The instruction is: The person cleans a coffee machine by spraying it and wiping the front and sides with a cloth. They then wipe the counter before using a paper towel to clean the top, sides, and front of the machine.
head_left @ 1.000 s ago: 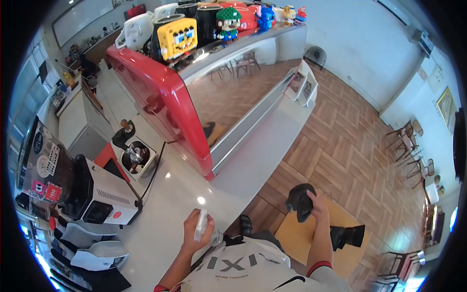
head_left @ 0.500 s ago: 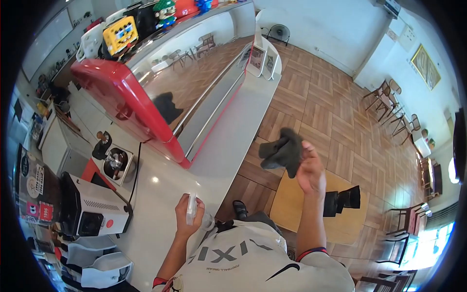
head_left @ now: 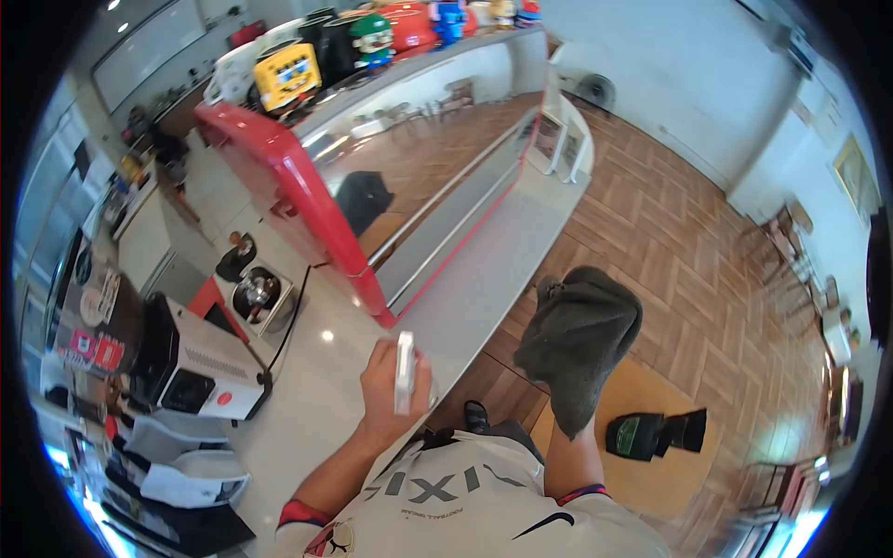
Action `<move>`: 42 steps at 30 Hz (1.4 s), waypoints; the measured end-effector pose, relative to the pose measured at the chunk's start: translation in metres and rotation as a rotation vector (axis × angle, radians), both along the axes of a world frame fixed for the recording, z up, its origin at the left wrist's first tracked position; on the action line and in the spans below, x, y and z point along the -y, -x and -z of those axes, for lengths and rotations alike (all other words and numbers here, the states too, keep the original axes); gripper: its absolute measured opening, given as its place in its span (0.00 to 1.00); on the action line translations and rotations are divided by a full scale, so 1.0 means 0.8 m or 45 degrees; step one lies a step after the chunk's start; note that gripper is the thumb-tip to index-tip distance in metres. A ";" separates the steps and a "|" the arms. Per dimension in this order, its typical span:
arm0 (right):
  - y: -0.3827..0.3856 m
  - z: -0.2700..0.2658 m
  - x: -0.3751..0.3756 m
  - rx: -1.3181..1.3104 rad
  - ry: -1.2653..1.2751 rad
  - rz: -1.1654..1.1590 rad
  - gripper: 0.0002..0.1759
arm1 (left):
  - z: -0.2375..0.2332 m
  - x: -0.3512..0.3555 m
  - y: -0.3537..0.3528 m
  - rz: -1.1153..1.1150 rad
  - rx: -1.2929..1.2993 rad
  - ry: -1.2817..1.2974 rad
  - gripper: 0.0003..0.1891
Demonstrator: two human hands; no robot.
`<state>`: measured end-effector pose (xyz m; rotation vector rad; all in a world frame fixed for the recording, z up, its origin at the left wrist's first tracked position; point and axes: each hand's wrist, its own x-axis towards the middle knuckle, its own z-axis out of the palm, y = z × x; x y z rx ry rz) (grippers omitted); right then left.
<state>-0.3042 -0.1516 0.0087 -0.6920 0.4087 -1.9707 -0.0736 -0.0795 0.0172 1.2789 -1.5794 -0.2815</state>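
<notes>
My left hand (head_left: 379, 383) is wrapped round what looks like a spray bottle, its narrow white head (head_left: 405, 372) seen from above and slightly blurred. This hand is over the pale counter (head_left: 307, 400), near its edge. My right hand is out of sight behind a dark grey cloth (head_left: 581, 339), which it holds up past the counter's edge. The cloth hangs spread out, its lower tip over my wrist. Just left of the cloth stands a glass-fronted display case (head_left: 437, 177) with a red end frame (head_left: 321, 200).
Toy figures, one a yellow square character (head_left: 286, 76), line the case top. A grinder (head_left: 200, 367) and a metal container of tools (head_left: 260, 293) are on the counter. Below right, a wooden stool or table top (head_left: 549, 423) bears dark items (head_left: 642, 435).
The grey cloth has gone from bunched up to spread open, now covering my right hand. My left hand has shifted slightly with the bottle. The head view has turned a little left.
</notes>
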 end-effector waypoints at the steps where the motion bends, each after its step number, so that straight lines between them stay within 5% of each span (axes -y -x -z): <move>1: -0.003 -0.005 -0.002 0.001 0.002 -0.044 0.20 | -0.022 0.014 0.004 -0.042 0.033 0.069 0.04; 3: -0.003 -0.013 0.000 -0.881 0.042 0.122 0.20 | -0.057 0.045 0.010 -0.113 0.100 0.249 0.05; 4: 0.004 -0.019 0.006 -0.880 0.054 0.091 0.20 | -0.071 0.060 0.014 -0.145 0.104 0.249 0.05; 6: 0.020 -0.027 0.020 -1.385 0.245 -0.037 0.20 | -0.090 0.087 0.021 -0.261 0.131 0.304 0.07; 13: 0.022 -0.011 0.036 -0.907 0.093 0.052 0.10 | -0.076 0.154 0.044 -0.452 0.145 0.204 0.08; 18: 0.043 -0.031 0.074 -1.705 0.175 -0.054 0.12 | -0.065 0.174 0.067 -0.300 0.126 0.131 0.10; 22: 0.011 -0.046 0.127 -1.564 0.488 0.176 0.11 | -0.023 0.122 0.061 -0.231 0.144 0.117 0.07; 27: -0.114 0.002 0.217 -0.601 -0.334 -0.450 0.13 | 0.040 0.030 0.031 -0.359 0.079 -0.045 0.03; 28: -0.149 -0.052 0.218 -0.500 0.218 -0.214 0.11 | 0.047 0.012 0.024 -0.354 0.104 -0.061 0.03; 29: -0.170 -0.069 0.241 -1.000 0.509 0.541 0.10 | 0.052 -0.004 0.018 -0.434 0.084 -0.096 0.02; 31: -0.200 -0.073 0.229 -1.152 0.391 0.792 0.08 | 0.058 -0.032 0.006 -0.518 0.090 -0.124 0.02; 33: -0.230 -0.056 0.186 -1.198 0.335 0.586 0.07 | 0.060 -0.056 -0.005 -0.668 0.018 -0.221 0.03; 35: -0.284 0.005 0.123 -0.662 0.392 0.343 0.17 | 0.059 -0.070 -0.013 -0.690 0.051 -0.232 0.04; 37: -0.260 0.049 0.112 -1.309 1.038 0.353 0.32 | 0.063 -0.081 -0.024 -0.792 -0.092 -0.324 0.06; 39: -0.285 0.133 0.133 -1.465 0.555 0.356 0.38 | 0.059 -0.086 -0.034 -0.805 -0.080 -0.307 0.06; 42: -0.256 0.087 0.241 -0.992 0.282 0.033 0.38 | 0.058 -0.103 -0.043 -0.825 -0.092 -0.301 0.06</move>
